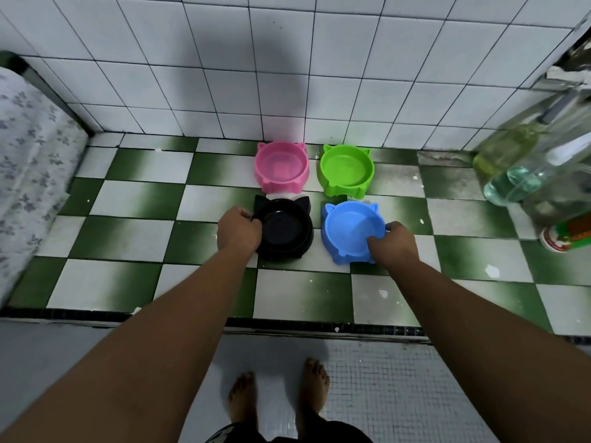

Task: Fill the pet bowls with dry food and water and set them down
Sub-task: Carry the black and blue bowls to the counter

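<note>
Cat-eared plastic bowls stand in a two-by-two group on the green and white checkered floor (140,199). The pink bowl (281,166) and the green bowl (347,169) sit at the back by the tiled wall. In front are the black bowl (284,230) and the blue bowl (350,230). My left hand (238,233) grips the left rim of the black bowl. My right hand (393,246) grips the right front rim of the blue bowl. No dry food shows in any bowl; whether one holds water I cannot tell.
Clear bottles (518,174) with liquid stand at the right edge, next to a container with a red and green label (566,235). A floral-patterned mattress (28,161) lies along the left. My bare feet (278,398) stand on grey floor below a black tile border.
</note>
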`<state>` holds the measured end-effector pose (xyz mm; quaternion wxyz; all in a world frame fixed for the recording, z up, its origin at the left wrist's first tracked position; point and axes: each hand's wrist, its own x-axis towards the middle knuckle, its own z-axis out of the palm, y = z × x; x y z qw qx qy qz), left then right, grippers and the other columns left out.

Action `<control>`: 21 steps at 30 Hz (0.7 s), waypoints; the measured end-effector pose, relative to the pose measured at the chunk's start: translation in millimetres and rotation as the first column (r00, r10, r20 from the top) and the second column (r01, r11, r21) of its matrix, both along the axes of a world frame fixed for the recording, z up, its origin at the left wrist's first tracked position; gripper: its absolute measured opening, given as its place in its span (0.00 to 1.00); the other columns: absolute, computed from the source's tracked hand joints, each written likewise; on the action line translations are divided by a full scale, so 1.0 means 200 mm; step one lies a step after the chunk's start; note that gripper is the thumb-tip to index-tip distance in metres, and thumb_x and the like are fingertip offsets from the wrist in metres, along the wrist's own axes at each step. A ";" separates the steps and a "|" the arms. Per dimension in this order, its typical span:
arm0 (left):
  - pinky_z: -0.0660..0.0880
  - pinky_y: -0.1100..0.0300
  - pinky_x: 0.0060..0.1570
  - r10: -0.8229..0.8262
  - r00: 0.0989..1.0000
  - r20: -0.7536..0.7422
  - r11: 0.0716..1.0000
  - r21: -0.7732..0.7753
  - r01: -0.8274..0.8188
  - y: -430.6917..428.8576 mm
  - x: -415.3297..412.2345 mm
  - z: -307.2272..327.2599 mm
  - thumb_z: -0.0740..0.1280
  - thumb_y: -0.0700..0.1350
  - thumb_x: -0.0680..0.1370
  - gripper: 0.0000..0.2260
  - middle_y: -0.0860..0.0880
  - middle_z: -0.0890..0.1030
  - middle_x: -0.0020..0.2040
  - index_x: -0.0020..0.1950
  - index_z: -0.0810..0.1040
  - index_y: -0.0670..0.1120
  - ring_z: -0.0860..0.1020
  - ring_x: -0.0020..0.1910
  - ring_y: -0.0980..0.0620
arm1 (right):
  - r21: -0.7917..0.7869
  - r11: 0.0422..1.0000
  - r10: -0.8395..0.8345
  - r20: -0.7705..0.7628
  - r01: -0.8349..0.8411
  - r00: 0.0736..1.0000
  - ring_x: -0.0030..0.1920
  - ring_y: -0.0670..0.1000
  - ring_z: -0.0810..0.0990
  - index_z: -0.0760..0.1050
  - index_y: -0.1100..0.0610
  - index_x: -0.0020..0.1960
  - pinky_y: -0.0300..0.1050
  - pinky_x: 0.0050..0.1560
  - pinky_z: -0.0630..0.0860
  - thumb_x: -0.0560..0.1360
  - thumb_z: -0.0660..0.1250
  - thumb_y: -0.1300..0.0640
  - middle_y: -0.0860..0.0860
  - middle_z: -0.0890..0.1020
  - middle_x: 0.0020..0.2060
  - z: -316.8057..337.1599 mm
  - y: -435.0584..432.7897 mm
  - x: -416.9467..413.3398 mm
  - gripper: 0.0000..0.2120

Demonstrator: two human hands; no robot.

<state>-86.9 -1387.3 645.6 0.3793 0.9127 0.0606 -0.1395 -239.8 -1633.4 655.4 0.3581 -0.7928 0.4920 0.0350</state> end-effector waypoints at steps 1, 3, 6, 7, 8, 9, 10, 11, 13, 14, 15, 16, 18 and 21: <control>0.80 0.51 0.52 -0.015 1.000 0.000 1.000 0.007 0.015 0.00 0.00 0.01 0.69 0.43 0.76 0.07 0.46 0.84 0.51 0.54 0.79 0.48 0.82 0.50 0.44 | -0.010 1.000 0.005 -0.012 -0.006 1.000 0.51 0.59 0.79 0.71 0.60 0.66 0.52 0.50 0.79 0.73 0.68 0.54 0.57 0.79 0.55 0.01 0.00 0.00 0.24; 0.78 0.52 0.52 -0.090 0.996 0.016 0.994 0.059 0.089 0.01 -0.02 0.04 0.69 0.45 0.78 0.13 0.44 0.82 0.57 0.62 0.78 0.46 0.81 0.53 0.43 | -0.087 0.996 0.017 -0.038 -0.020 0.999 0.60 0.63 0.76 0.67 0.60 0.69 0.57 0.56 0.78 0.73 0.68 0.51 0.60 0.74 0.62 0.03 0.01 0.00 0.28; 0.77 0.48 0.57 -0.300 0.952 0.065 0.937 0.208 0.282 0.04 -0.07 0.08 0.68 0.49 0.79 0.23 0.41 0.73 0.67 0.72 0.71 0.44 0.79 0.59 0.40 | -0.347 0.919 0.179 -0.062 -0.189 0.982 0.65 0.64 0.71 0.65 0.59 0.70 0.58 0.58 0.73 0.74 0.68 0.50 0.60 0.71 0.65 0.08 0.06 0.03 0.28; 0.77 0.45 0.59 -0.343 0.937 0.073 0.920 0.229 0.319 0.06 -0.08 0.09 0.68 0.50 0.79 0.24 0.41 0.71 0.68 0.74 0.69 0.45 0.78 0.60 0.40 | -0.422 0.866 0.270 -0.057 -0.268 0.961 0.64 0.63 0.71 0.66 0.58 0.70 0.58 0.58 0.72 0.74 0.68 0.49 0.59 0.71 0.64 0.11 0.09 0.05 0.29; 0.77 0.44 0.60 -0.360 0.929 0.084 0.914 0.230 0.334 0.08 -0.10 0.11 0.68 0.51 0.80 0.25 0.41 0.70 0.69 0.74 0.69 0.46 0.77 0.62 0.40 | -0.470 0.813 0.366 -0.049 -0.345 0.929 0.63 0.62 0.72 0.66 0.57 0.70 0.58 0.58 0.72 0.74 0.68 0.47 0.59 0.72 0.64 0.13 0.12 0.08 0.29; 0.76 0.44 0.61 -0.361 0.927 0.102 0.917 0.221 0.333 0.10 -0.12 0.13 0.68 0.51 0.80 0.25 0.41 0.69 0.69 0.75 0.68 0.46 0.76 0.63 0.39 | -0.488 0.763 0.461 -0.048 -0.423 0.886 0.63 0.62 0.72 0.66 0.57 0.71 0.58 0.58 0.72 0.74 0.67 0.46 0.58 0.72 0.64 0.15 0.15 0.12 0.29; 0.76 0.44 0.62 -0.352 0.928 0.122 0.924 0.206 0.323 0.13 -0.13 0.16 0.68 0.51 0.80 0.25 0.41 0.69 0.70 0.75 0.68 0.46 0.76 0.63 0.39 | -0.492 0.713 0.547 -0.055 -0.499 0.836 0.63 0.61 0.72 0.66 0.56 0.72 0.57 0.58 0.72 0.75 0.67 0.46 0.57 0.72 0.65 0.17 0.20 0.16 0.29; 0.75 0.45 0.62 -0.337 0.932 0.137 0.931 0.195 0.308 0.16 -0.15 0.18 0.68 0.50 0.81 0.26 0.41 0.69 0.71 0.76 0.67 0.46 0.76 0.64 0.39 | -0.487 0.664 0.621 -0.064 -0.567 0.781 0.64 0.61 0.72 0.65 0.55 0.73 0.57 0.59 0.72 0.75 0.67 0.46 0.57 0.71 0.67 0.19 0.25 0.21 0.30; 0.74 0.47 0.64 -0.301 0.940 0.158 0.943 0.193 0.270 0.26 -0.18 0.24 0.68 0.50 0.81 0.28 0.41 0.68 0.72 0.78 0.65 0.47 0.76 0.65 0.40 | -0.483 0.564 0.741 -0.062 -0.670 0.669 0.65 0.62 0.72 0.64 0.53 0.74 0.57 0.61 0.73 0.74 0.68 0.46 0.57 0.71 0.68 0.24 0.38 0.30 0.31; 0.74 0.48 0.65 -0.286 0.942 0.175 0.948 0.195 0.251 0.33 -0.20 0.27 0.68 0.50 0.81 0.28 0.41 0.68 0.73 0.79 0.64 0.48 0.75 0.66 0.41 | -0.485 0.512 0.791 -0.057 -0.709 0.609 0.65 0.62 0.72 0.64 0.52 0.74 0.57 0.61 0.73 0.74 0.68 0.47 0.56 0.71 0.68 0.26 0.46 0.33 0.32; 0.72 0.48 0.66 -0.273 0.944 0.188 0.951 0.199 0.235 0.41 -0.22 0.29 0.69 0.50 0.80 0.29 0.41 0.68 0.73 0.80 0.63 0.48 0.73 0.68 0.41 | -0.484 0.461 0.833 -0.052 -0.744 0.551 0.66 0.62 0.71 0.62 0.52 0.75 0.58 0.62 0.73 0.74 0.68 0.47 0.57 0.70 0.69 0.28 0.54 0.37 0.33; 0.71 0.49 0.67 -0.260 0.946 0.192 0.953 0.209 0.220 0.49 -0.25 0.31 0.69 0.49 0.80 0.30 0.41 0.68 0.74 0.80 0.63 0.48 0.71 0.70 0.41 | -0.479 0.416 0.867 -0.049 -0.773 0.496 0.68 0.62 0.70 0.61 0.53 0.76 0.59 0.64 0.72 0.74 0.68 0.47 0.57 0.68 0.71 0.30 0.63 0.39 0.33; 0.71 0.47 0.69 -0.205 0.959 0.197 0.960 0.234 0.157 0.69 -0.30 0.34 0.69 0.49 0.79 0.32 0.41 0.68 0.74 0.81 0.62 0.48 0.70 0.71 0.40 | -0.477 0.320 0.919 -0.055 -0.819 0.391 0.72 0.61 0.66 0.58 0.52 0.77 0.59 0.67 0.70 0.76 0.67 0.47 0.57 0.64 0.74 0.34 0.82 0.42 0.34; 0.71 0.46 0.69 -0.054 0.976 0.212 0.971 0.239 0.002 1.02 -0.41 0.40 0.69 0.50 0.79 0.32 0.40 0.69 0.74 0.81 0.62 0.48 0.71 0.71 0.39 | -0.484 0.154 0.970 -0.093 -0.861 0.226 0.72 0.60 0.66 0.56 0.51 0.79 0.58 0.68 0.71 0.77 0.65 0.47 0.56 0.62 0.76 0.38 1.13 0.45 0.34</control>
